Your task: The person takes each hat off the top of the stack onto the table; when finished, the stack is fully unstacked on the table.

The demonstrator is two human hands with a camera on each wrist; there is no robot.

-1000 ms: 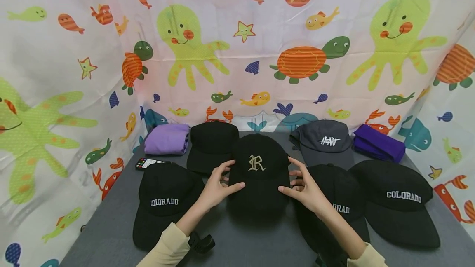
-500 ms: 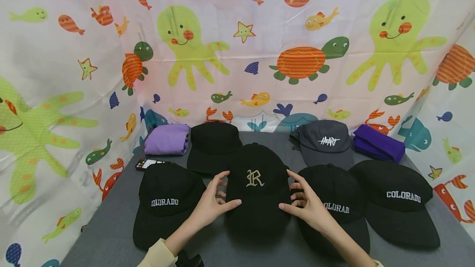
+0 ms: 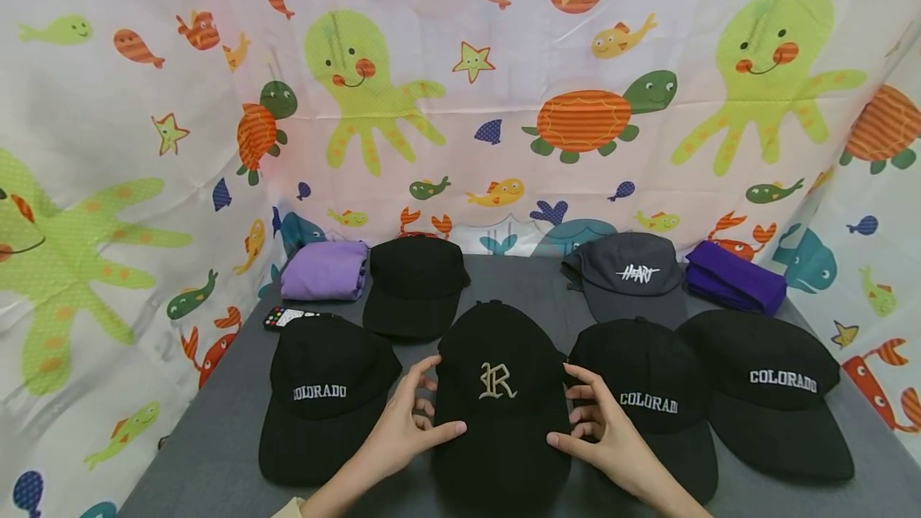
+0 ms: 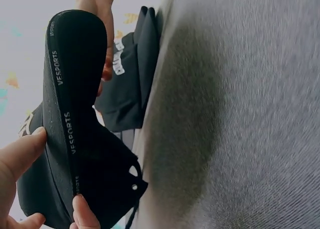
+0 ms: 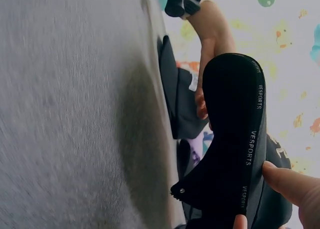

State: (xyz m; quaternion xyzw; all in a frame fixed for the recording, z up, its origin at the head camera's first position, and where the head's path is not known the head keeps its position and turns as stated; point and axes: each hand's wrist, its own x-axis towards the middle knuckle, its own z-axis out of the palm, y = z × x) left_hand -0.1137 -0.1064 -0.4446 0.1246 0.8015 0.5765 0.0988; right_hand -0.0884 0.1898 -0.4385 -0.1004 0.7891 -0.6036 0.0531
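A big gray table holds many caps. In the middle is the black cap with the gold R, and both hands hold it by its sides, lifted a bit off the table. The left hand has its fingers curled, with the thumb on top of the brim and the other fingers tucked under the edge. The right hand pinches the other side the same way. Just left of the left fingers sits a COLORADO cap. Touching the right fingers is another COLORADO cap. Since a second ago the R cap has come closer to the person, away from the plain black cap behind it.
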